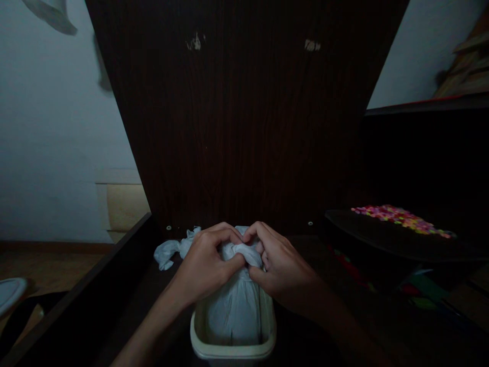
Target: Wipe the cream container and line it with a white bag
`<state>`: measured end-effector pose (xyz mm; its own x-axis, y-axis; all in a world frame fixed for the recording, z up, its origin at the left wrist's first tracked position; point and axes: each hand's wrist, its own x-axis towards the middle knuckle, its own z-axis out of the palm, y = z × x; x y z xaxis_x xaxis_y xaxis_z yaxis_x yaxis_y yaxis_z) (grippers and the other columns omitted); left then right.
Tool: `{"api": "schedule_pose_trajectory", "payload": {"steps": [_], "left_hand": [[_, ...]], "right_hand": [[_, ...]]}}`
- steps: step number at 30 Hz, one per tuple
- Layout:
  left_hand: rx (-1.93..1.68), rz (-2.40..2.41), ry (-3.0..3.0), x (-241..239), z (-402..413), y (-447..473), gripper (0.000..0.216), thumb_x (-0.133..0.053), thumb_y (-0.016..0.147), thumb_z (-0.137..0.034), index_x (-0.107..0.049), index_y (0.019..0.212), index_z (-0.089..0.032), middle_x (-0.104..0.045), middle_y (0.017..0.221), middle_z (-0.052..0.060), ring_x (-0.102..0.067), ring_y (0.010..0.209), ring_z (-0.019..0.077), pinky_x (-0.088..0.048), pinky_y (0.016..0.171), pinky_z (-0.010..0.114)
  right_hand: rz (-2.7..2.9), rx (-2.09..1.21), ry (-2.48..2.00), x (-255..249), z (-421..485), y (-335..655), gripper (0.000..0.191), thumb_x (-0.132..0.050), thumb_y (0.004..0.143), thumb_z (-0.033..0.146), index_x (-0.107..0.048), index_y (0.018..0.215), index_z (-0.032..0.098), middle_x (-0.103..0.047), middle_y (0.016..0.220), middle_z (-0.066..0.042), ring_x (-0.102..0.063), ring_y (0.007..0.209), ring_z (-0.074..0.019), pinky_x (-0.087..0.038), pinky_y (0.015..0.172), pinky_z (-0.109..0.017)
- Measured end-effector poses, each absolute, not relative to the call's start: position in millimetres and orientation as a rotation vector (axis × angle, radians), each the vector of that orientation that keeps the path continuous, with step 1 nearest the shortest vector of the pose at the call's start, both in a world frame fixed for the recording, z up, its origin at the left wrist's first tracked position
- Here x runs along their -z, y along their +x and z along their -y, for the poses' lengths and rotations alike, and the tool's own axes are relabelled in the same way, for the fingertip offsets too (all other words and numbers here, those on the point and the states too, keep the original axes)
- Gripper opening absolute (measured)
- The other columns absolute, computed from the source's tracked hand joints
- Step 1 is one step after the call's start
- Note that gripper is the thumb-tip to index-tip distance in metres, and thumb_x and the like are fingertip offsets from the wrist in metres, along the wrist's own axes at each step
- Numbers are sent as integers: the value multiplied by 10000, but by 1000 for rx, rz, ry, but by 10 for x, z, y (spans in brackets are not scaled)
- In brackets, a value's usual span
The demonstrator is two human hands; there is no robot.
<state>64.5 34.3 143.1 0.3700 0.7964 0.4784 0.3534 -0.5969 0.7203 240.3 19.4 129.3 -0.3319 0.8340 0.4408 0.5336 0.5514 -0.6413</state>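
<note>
A pale plastic bag (235, 311) stands inside a cream rectangular bin (233, 351), its top gathered and twisted above the rim. My left hand (210, 260) closes on the gathered plastic from the left, thumb pressed against it. From the right, my right hand (277, 260) pinches the same bunch with bent fingers. The two hands nearly meet at the far side of the bunch. Behind my left hand lies another crumpled whitish bag (170, 252), partly hidden by the hand. What the bag in the bin contains cannot be seen.
A tall dark wooden panel (244, 127) rises just behind the hands. Along the left runs a dark raised edge (91, 285). At right, a dark shelf (362, 234) carries a pile of small pink, red and yellow pieces (405, 219). A pale wall (57, 142) is at left.
</note>
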Motion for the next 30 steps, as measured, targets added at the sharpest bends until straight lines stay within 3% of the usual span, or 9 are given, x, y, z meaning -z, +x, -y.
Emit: {"api": "schedule_pose_trajectory", "payload": {"steps": [3, 11, 20, 23, 30], "left_hand": [[-1213, -990, 2170, -1399, -339, 677, 150, -612, 688, -68, -689, 753, -179, -698, 877, 21, -647, 824, 182, -459, 751, 288], [-1246, -930, 1997, -1311, -325, 681, 277, -594, 644, -75, -513, 871, -210, -558, 825, -36, -494, 679, 119, -366, 580, 224], [-1046, -638, 1798, -1381, -303, 632, 298, -587, 704, -85, -406, 897, -222, -455, 911, -25, -457, 812, 123, -409, 698, 230], [-1064, -702, 1850, -1384, -306, 603, 335, -601, 692, -85, -412, 930, -226, -468, 928, -19, -474, 842, 139, -417, 722, 248], [-1105, -1103, 2260, -1493, -271, 559, 235, -619, 675, -98, -564, 876, -205, -514, 946, 2, -513, 824, 166, -388, 685, 266]], "right_hand": [[1990, -492, -1106, -1273, -210, 2408, 369, -537, 641, 47, -475, 960, 221, -518, 919, 2, -507, 787, -142, -388, 664, -259], [1978, -522, -1093, -1256, -226, 2400, 406, -529, 641, 17, -507, 992, 220, -543, 959, -2, -533, 806, -142, -424, 718, -279], [1997, -576, -953, -1330, -235, 2398, 420, -492, 709, -48, -562, 1037, 205, -626, 1101, -47, -598, 1016, -177, -471, 839, -309], [1953, -719, -943, -1341, -234, 2392, 421, -488, 750, -39, -545, 1080, 216, -675, 1049, -36, -641, 976, -168, -491, 858, -317], [1870, -743, -999, -1371, -231, 2415, 337, -549, 759, 38, -548, 1059, 193, -673, 886, -17, -637, 798, -153, -473, 696, -271]]}}
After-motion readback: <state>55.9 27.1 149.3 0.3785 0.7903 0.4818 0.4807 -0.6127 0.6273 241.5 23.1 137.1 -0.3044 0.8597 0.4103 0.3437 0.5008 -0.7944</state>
